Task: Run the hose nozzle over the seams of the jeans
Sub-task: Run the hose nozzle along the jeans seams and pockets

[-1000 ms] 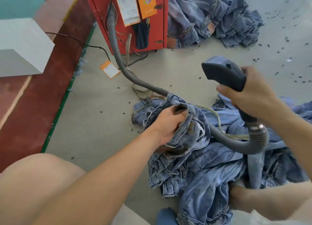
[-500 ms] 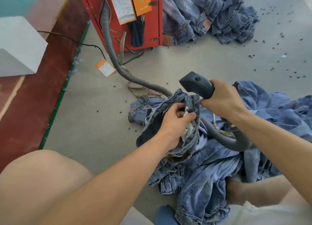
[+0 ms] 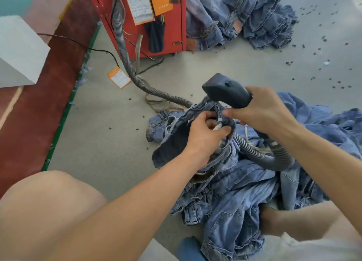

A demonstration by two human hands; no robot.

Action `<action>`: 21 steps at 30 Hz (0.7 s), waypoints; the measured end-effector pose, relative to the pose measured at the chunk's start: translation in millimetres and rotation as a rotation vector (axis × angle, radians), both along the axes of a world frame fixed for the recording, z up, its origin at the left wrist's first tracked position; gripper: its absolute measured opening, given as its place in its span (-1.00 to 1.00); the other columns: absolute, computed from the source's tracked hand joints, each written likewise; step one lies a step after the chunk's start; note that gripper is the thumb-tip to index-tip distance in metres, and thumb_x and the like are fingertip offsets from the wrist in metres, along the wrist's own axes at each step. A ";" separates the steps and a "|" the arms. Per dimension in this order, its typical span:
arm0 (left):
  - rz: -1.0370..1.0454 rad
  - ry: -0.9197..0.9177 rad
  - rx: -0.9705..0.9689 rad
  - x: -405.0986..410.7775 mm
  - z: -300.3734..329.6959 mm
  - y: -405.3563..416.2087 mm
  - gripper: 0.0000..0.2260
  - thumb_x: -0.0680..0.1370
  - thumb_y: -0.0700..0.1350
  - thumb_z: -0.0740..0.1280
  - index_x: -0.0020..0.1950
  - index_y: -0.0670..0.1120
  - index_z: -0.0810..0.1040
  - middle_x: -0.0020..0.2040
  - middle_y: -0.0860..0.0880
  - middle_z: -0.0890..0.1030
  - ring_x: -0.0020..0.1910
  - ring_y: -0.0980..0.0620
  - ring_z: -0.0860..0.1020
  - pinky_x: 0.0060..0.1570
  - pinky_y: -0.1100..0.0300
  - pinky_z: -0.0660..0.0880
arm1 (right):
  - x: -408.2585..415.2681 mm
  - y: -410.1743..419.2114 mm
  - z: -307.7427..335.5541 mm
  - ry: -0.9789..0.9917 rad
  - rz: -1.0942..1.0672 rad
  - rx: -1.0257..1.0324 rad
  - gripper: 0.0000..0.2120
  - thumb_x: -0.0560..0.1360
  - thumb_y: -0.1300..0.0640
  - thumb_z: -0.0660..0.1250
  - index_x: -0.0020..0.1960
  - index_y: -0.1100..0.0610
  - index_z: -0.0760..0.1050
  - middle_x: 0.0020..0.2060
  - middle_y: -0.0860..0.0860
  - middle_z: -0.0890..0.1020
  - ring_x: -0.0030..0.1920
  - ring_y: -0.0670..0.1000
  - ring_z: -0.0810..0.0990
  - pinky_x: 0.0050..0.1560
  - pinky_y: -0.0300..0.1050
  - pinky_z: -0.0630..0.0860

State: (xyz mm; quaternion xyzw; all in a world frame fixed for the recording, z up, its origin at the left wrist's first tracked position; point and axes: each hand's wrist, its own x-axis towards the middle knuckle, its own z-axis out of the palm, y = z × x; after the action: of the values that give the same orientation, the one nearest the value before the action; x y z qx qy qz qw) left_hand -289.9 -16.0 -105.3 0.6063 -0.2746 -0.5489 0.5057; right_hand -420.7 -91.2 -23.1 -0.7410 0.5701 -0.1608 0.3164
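My left hand [image 3: 205, 135] pinches the jeans [image 3: 231, 182] seam; right hand [image 3: 262, 110] grips the nozzle [image 3: 225, 91] touching it; next, sweep along.

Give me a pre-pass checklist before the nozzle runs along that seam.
1. Right hand grips the dark grey plastic hose nozzle: ok.
2. Left hand holds the bunched blue denim jeans up: ok.
3. Nozzle mouth against the fabric: cannot tell, its underside is hidden.
4. Seam pulled flat: not ok, cloth is crumpled.
5. Grey ribbed hose unkinked back to the red metal cabinet: ok.
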 end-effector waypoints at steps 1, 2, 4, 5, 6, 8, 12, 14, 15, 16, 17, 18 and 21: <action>-0.008 0.021 -0.040 -1.3 2.7 -0.1 -0.61 0.46 -0.25 0.56 0.22 -0.05 0.54 -0.19 0.06 0.69 -0.18 0.12 0.67 -0.09 0.19 0.63 | -0.5 -5.8 1.0 -0.020 -0.020 0.033 -0.68 0.35 -0.03 0.65 -0.06 0.04 0.56 -0.46 -0.03 0.61 -0.55 -0.17 0.54 -0.53 -0.34 0.41; -0.021 0.041 -0.081 -0.5 4.8 -0.3 -0.60 0.45 -0.27 0.57 0.22 -0.06 0.54 -0.16 0.00 0.68 -0.14 0.06 0.67 0.00 0.09 0.66 | -3.0 -13.5 3.1 -0.057 -0.053 0.067 -0.69 0.36 0.01 0.65 -0.04 0.06 0.57 -0.46 0.00 0.62 -0.55 -0.14 0.55 -0.50 -0.28 0.47; -0.080 0.082 -0.166 4.4 10.2 -0.3 -0.58 0.45 -0.29 0.57 0.23 -0.03 0.55 -0.13 -0.05 0.63 -0.07 0.00 0.65 0.14 -0.04 0.64 | -11.8 -30.0 9.7 -0.140 -0.099 0.149 -0.70 0.38 0.04 0.64 -0.02 0.05 0.58 -0.47 0.04 0.64 -0.49 -0.04 0.60 -0.37 -0.08 0.58; -0.112 0.100 -0.189 6.2 12.1 -0.3 -0.57 0.45 -0.28 0.56 0.23 0.02 0.55 -0.12 -0.04 0.63 -0.04 0.01 0.65 0.16 -0.03 0.63 | -16.7 -36.4 13.3 -0.196 -0.092 0.214 -0.70 0.38 0.03 0.64 -0.01 0.05 0.59 -0.46 0.02 0.65 -0.46 -0.01 0.60 -0.30 -0.02 0.59; -0.130 0.109 -0.192 6.9 12.5 -0.5 -0.57 0.46 -0.28 0.55 0.23 0.05 0.55 -0.11 -0.02 0.64 -0.03 0.02 0.66 0.17 -0.01 0.64 | -20.0 -40.3 16.5 -0.262 -0.064 0.283 -0.69 0.39 0.02 0.64 0.01 0.07 0.60 -0.43 0.00 0.66 -0.44 0.00 0.59 -0.25 0.00 0.58; -0.114 0.102 -0.159 6.4 12.4 -0.7 -0.56 0.48 -0.29 0.55 0.28 0.00 0.55 -0.14 0.02 0.66 -0.04 0.04 0.67 0.14 0.02 0.65 | -21.7 -40.1 19.5 -0.357 0.003 0.382 -0.59 0.35 -0.07 0.65 0.06 0.10 0.61 -0.31 0.02 0.72 -0.40 -0.01 0.57 -0.25 -0.01 0.57; -0.041 0.064 -0.106 10.4 6.6 -4.6 -0.58 0.48 -0.27 0.54 0.30 -0.09 0.54 -0.14 0.04 0.71 -0.07 0.05 0.69 0.09 0.06 0.61 | -8.2 -28.2 15.4 -0.193 0.082 0.299 -0.66 0.37 0.03 0.64 0.04 0.10 0.61 -0.41 0.02 0.66 -0.45 -0.03 0.59 -0.39 -0.14 0.54; -0.026 0.104 -0.103 8.0 4.2 -0.7 -0.60 0.51 -0.21 0.53 0.31 -0.05 0.52 -0.02 0.02 0.74 0.01 0.04 0.71 0.12 0.08 0.62 | -3.6 -28.3 13.8 -0.196 0.030 0.272 -0.75 0.41 0.19 0.59 0.03 0.12 0.59 -0.50 0.00 0.59 -0.51 -0.05 0.54 -0.45 -0.18 0.50; 0.001 0.138 -0.085 6.9 1.9 3.5 -0.62 0.54 -0.17 0.51 0.32 -0.04 0.51 0.05 0.00 0.74 0.07 0.03 0.70 0.11 0.10 0.63 | -3.5 -29.9 14.3 -0.254 -0.012 0.294 -0.76 0.42 0.24 0.57 0.02 0.14 0.58 -0.52 -0.01 0.56 -0.52 -0.06 0.51 -0.47 -0.19 0.49; 0.026 0.162 -0.048 7.2 -2.2 8.0 -0.66 0.57 -0.12 0.50 0.30 -0.03 0.52 0.09 -0.01 0.73 0.10 0.01 0.70 0.08 0.13 0.63 | -4.8 -32.1 15.2 -0.322 -0.048 0.319 -0.76 0.43 0.27 0.56 0.02 0.15 0.57 -0.52 -0.02 0.54 -0.52 -0.07 0.49 -0.48 -0.19 0.49; 0.035 0.139 0.014 8.4 -4.5 11.8 -0.73 0.58 -0.06 0.48 0.25 -0.03 0.55 0.10 -0.02 0.72 0.09 -0.02 0.69 0.04 0.14 0.63 | -6.9 -34.7 16.3 -0.375 -0.074 0.340 -0.75 0.43 0.29 0.56 0.03 0.16 0.55 -0.52 -0.03 0.53 -0.51 -0.07 0.48 -0.47 -0.18 0.50; 0.000 0.082 0.090 9.8 -8.1 15.3 -0.81 0.60 -0.02 0.46 0.15 -0.06 0.59 0.06 -0.03 0.70 0.04 -0.05 0.67 0.01 0.11 0.60 | -9.4 -37.4 16.7 -0.407 -0.087 0.360 -0.74 0.43 0.30 0.55 0.05 0.17 0.55 -0.50 -0.02 0.52 -0.50 -0.06 0.48 -0.46 -0.16 0.51; -0.060 0.192 0.230 7.6 -10.2 20.5 -0.79 0.69 -0.04 0.32 -0.10 -0.10 0.52 -0.09 -0.17 0.52 -0.16 -0.14 0.44 -0.06 -0.04 0.43 | -14.8 -41.8 12.8 -0.435 -0.080 0.409 -0.73 0.44 0.31 0.54 0.07 0.19 0.54 -0.43 0.01 0.51 -0.45 -0.03 0.48 -0.37 -0.08 0.53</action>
State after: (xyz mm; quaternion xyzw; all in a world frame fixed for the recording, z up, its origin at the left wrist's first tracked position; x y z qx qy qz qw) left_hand -282.3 4.5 -115.5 0.5965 -0.1783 -0.6470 0.4401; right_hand -435.5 -133.0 -10.3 -0.5870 0.5382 -0.2101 0.5671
